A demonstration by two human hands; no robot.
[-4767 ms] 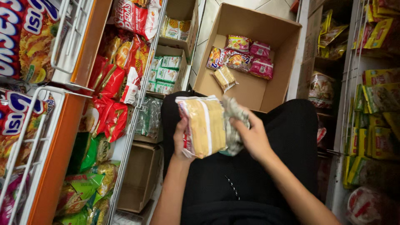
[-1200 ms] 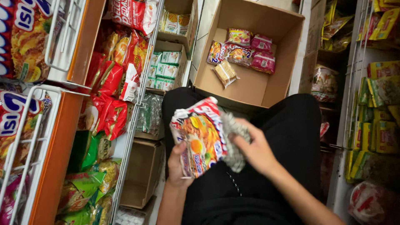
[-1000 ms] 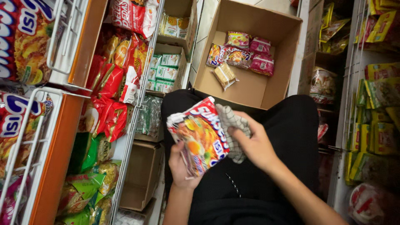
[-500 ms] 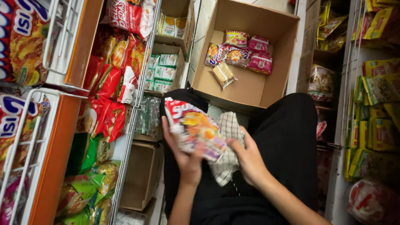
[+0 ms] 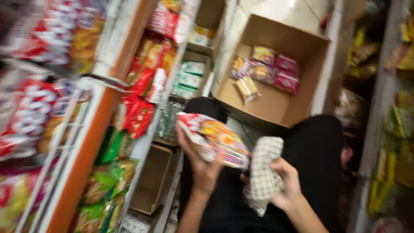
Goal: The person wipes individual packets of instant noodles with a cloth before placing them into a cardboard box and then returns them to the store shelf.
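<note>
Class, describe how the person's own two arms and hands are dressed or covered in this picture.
Both forearms are bare, with no sleeves in view. The left hand and right hand wear no gloves. No watch, ring or bracelet can be made out, though the picture is blurred.

An open cardboard box sits on the floor ahead, holding a few snack packets in pink, yellow and red along its far side, with one pale packet lying apart from them nearer the middle. To the left runs a wire shelf rack with an orange upright, crammed with red packets higher up and green bags lower down, and a smaller brown carton stands below it. On the right, blurred shelves carry yellow and green packs.
</note>
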